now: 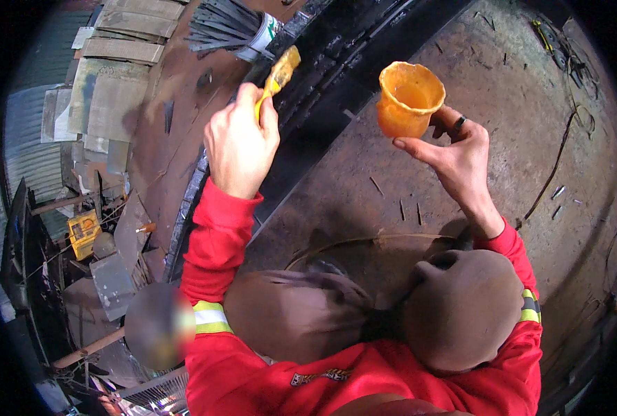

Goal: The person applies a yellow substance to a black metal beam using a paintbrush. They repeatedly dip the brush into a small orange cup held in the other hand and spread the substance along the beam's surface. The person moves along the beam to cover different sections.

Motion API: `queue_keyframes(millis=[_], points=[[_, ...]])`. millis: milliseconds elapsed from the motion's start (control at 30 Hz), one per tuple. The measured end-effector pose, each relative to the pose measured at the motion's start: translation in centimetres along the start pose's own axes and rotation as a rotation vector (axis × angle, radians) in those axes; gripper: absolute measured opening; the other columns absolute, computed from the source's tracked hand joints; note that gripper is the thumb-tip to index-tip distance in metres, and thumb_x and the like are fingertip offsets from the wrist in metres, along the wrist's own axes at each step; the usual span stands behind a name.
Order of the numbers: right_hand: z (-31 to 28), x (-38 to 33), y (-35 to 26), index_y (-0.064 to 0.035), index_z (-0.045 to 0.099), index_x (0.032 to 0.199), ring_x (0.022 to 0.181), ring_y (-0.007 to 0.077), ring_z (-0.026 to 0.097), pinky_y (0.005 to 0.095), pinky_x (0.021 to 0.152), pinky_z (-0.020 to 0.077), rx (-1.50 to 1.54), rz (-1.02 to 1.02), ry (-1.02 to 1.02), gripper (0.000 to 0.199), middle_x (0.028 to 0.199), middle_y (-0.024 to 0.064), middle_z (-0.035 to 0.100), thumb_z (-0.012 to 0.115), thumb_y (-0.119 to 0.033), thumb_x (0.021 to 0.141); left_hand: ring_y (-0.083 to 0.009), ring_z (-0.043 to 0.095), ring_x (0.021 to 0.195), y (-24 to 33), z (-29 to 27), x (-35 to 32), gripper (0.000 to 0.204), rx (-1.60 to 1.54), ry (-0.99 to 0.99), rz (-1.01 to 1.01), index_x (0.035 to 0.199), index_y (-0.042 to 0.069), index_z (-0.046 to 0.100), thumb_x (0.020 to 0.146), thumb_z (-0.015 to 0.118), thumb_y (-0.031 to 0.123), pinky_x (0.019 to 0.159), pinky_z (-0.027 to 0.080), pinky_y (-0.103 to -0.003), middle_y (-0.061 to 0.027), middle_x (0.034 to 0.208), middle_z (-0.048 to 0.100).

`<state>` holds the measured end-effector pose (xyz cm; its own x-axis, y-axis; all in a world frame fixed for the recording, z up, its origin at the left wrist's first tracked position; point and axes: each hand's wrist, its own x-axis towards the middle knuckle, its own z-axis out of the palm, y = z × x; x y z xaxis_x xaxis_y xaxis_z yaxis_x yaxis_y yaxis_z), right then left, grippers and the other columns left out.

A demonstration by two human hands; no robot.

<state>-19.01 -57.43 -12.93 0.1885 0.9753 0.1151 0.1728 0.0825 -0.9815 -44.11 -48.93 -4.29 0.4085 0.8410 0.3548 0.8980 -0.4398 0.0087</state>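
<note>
My left hand is closed round the handle of a yellow paintbrush, bristles pointing up and away from me. The brush is over a long black metal beam that runs diagonally across the view; whether it touches cannot be made out. In my right hand is an orange cup with a wavy, uneven rim. Thumb and fingers grip it low on its side. The cup is raised to the right of the beam, and an orange tint shows inside it.
A white bucket holding dark metal strips stands beyond the beam. Flat boards and sheets are stacked at the far left. Scrap and a yellow case lie below them. A cable crosses the floor at right.
</note>
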Motion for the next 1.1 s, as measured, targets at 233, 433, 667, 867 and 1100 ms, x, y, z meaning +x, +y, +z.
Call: queue_keyframes(millis=[233,433,667,867,1100], points=[[0.3,-0.1,0.4,0.0006,0.068,0.112,0.09,0.0152,0.067,0.0296,0.083,0.0482,0.041,-0.017,0.035,0.056,0.095,0.0094,0.072,0.087,-0.024,0.066,-0.038,0.064,0.064,-0.2,0.0,-1.4,0.012,0.03,-0.105,0.014,0.086,0.004,0.06,0.085,0.063,0.015,0.058,0.049,-0.046,-0.0197,0.069,0.063],[0.4,-0.1,0.9,0.0005,0.068,0.113,0.089,0.0147,0.067,0.0292,0.082,0.0484,-0.009,-0.022,0.005,0.056,0.095,0.0096,0.072,0.087,-0.024,0.066,-0.0382,0.064,0.067,0.5,-2.6,-0.9,0.012,0.074,-0.143,-0.103,0.088,0.005,0.061,0.085,0.063,0.017,0.06,0.05,-0.047,-0.0197,0.068,0.064],[0.6,0.0,0.8,0.0009,0.068,0.113,0.089,0.0144,0.067,0.0288,0.081,0.0481,0.003,-0.035,0.01,0.056,0.095,0.0093,0.073,0.087,-0.023,0.066,-0.0399,0.064,0.067,-0.5,-1.5,0.3,0.014,0.139,-0.145,-0.098,0.087,0.005,0.06,0.086,0.061,0.019,0.062,0.05,-0.049,-0.0206,0.067,0.063],[0.3,-0.1,0.4,0.0026,0.067,0.112,0.091,0.0161,0.067,0.0319,0.089,0.0492,-0.025,0.004,-0.014,0.055,0.097,0.0109,0.072,0.086,-0.022,0.067,-0.0376,0.064,0.07,-0.3,-2.9,-1.3,0.01,0.058,-0.176,0.01,0.089,0.006,0.061,0.084,0.064,0.014,0.062,0.051,-0.046,-0.0176,0.076,0.066],[0.3,-0.1,0.3,0.0036,0.067,0.112,0.091,0.0163,0.067,0.0322,0.09,0.0501,0.035,-0.008,-0.002,0.055,0.097,0.0116,0.072,0.086,-0.021,0.067,-0.0293,0.06,0.066,-1.3,-1.2,-0.9,0.015,0.12,-0.071,0.274,0.092,0.009,0.065,0.078,0.068,0.005,0.057,0.047,-0.038,-0.0088,0.08,0.054]])
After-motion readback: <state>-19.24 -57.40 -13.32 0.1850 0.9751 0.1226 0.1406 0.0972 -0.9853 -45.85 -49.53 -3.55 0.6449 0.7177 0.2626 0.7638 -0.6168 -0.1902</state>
